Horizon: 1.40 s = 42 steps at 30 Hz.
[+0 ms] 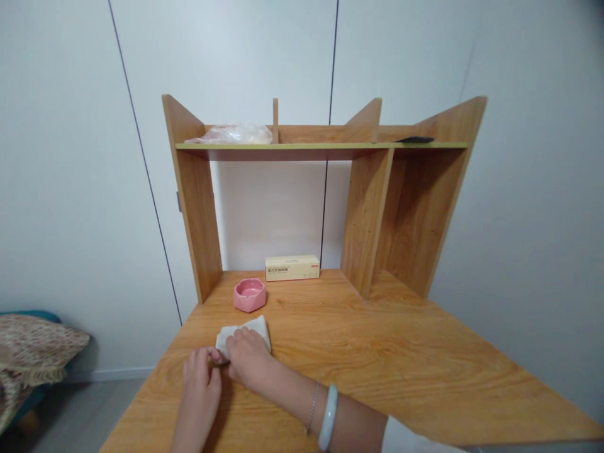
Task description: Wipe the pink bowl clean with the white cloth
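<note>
A folded pale grey cloth lies at the left front of the wooden desk. My right hand rests over the cloth with its fingers curled down onto it, hiding the middle of the cloth. Close by on the left, my left hand has its thumb and fingers pinched at the cloth's lower left edge. The fingertips of both hands nearly meet there. Just behind the cloth stands a pink faceted ashtray, which neither hand touches.
A long cream box stands at the back of the desk. Over it rises a wooden shelf unit with upright panels. A clear plastic bag and a dark flat item lie on the upper shelf. A fringed blanket is at far left.
</note>
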Each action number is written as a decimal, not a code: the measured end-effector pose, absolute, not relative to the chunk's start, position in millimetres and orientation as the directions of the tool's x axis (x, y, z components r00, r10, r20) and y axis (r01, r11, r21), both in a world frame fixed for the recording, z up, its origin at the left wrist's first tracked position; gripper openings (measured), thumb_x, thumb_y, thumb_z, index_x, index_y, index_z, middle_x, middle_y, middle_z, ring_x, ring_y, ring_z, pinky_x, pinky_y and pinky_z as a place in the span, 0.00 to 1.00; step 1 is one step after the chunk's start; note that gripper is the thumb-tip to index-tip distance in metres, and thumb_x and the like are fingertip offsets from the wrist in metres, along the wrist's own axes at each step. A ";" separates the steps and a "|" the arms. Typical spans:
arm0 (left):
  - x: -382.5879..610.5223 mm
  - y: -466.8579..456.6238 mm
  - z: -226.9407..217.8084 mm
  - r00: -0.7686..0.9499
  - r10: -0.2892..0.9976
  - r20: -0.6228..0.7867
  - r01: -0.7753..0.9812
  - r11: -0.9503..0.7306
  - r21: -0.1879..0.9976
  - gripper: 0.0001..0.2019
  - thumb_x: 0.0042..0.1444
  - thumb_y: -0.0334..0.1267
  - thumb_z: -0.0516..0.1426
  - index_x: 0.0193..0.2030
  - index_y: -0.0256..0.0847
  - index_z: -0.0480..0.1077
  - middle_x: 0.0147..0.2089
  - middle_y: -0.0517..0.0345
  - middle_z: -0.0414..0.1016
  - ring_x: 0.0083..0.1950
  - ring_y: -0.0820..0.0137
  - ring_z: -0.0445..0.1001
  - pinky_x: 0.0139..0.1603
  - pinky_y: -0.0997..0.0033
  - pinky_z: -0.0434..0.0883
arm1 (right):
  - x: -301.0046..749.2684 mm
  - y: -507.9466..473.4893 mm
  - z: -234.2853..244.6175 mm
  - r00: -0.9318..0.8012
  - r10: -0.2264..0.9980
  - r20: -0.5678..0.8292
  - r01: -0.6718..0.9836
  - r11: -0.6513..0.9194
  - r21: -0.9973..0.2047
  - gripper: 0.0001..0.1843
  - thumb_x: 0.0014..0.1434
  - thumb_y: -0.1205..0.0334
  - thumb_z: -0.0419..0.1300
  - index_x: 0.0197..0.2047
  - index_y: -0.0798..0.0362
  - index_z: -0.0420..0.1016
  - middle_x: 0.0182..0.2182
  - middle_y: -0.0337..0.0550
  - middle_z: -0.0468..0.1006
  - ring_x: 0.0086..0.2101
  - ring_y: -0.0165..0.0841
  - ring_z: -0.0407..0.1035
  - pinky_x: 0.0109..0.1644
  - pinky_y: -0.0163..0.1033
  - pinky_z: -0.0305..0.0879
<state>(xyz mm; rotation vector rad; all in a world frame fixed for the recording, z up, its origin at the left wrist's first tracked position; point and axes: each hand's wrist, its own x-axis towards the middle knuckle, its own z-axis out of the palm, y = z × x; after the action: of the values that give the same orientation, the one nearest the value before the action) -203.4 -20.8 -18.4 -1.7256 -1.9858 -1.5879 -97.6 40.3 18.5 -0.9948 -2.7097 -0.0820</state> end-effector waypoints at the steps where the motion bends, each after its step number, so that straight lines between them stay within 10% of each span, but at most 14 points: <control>1: -206.2 -19.6 -16.5 -0.352 0.705 0.615 0.769 -0.157 0.620 0.05 0.44 0.36 0.47 0.26 0.44 0.62 0.28 0.55 0.69 0.33 0.63 0.68 0.38 0.60 0.68 | -94.6 41.5 17.8 -0.746 0.617 0.250 0.624 0.779 -0.061 0.16 0.49 0.59 0.61 0.40 0.59 0.73 0.37 0.53 0.75 0.39 0.41 0.68 0.40 0.42 0.63; 5: -206.8 -15.0 -5.5 -0.280 0.759 0.589 0.784 -0.174 0.596 0.07 0.45 0.37 0.48 0.28 0.43 0.66 0.31 0.53 0.71 0.36 0.61 0.69 0.41 0.58 0.67 | -71.9 56.4 25.7 -0.700 0.631 0.334 0.586 0.775 -0.234 0.17 0.52 0.52 0.57 0.39 0.56 0.74 0.37 0.50 0.76 0.40 0.40 0.68 0.44 0.42 0.61; 16: -168.6 -10.5 -22.8 -0.187 0.840 0.509 0.717 -0.237 0.655 0.10 0.46 0.33 0.47 0.28 0.41 0.68 0.30 0.53 0.71 0.35 0.63 0.71 0.40 0.60 0.70 | -32.6 137.9 14.0 -0.401 0.810 0.428 0.574 0.586 -0.572 0.18 0.51 0.72 0.53 0.47 0.57 0.69 0.44 0.50 0.70 0.44 0.34 0.65 0.48 0.38 0.61; 29: -163.3 -21.3 -19.0 0.008 0.974 0.225 0.626 -0.181 0.758 0.06 0.46 0.35 0.47 0.24 0.41 0.63 0.27 0.59 0.71 0.32 0.68 0.69 0.35 0.71 0.66 | -77.3 157.5 10.9 -0.554 0.738 0.385 0.525 0.668 -0.527 0.19 0.54 0.68 0.54 0.50 0.54 0.68 0.51 0.49 0.68 0.52 0.37 0.60 0.54 0.42 0.58; 42: -168.0 -15.7 -26.2 -0.002 0.970 0.243 0.601 -0.193 0.776 0.07 0.49 0.38 0.48 0.27 0.41 0.64 0.27 0.59 0.70 0.31 0.68 0.69 0.35 0.70 0.65 | -84.1 172.2 -2.4 -0.542 0.733 0.411 0.497 0.674 -0.547 0.18 0.55 0.71 0.52 0.49 0.53 0.70 0.51 0.49 0.67 0.54 0.35 0.57 0.55 0.40 0.55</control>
<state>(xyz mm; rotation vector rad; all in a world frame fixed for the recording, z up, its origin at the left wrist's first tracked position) -168.0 -15.7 -26.2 -2.4796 -2.1953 -1.4565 -84.1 172.2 -2.4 -0.9436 -2.2585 0.4895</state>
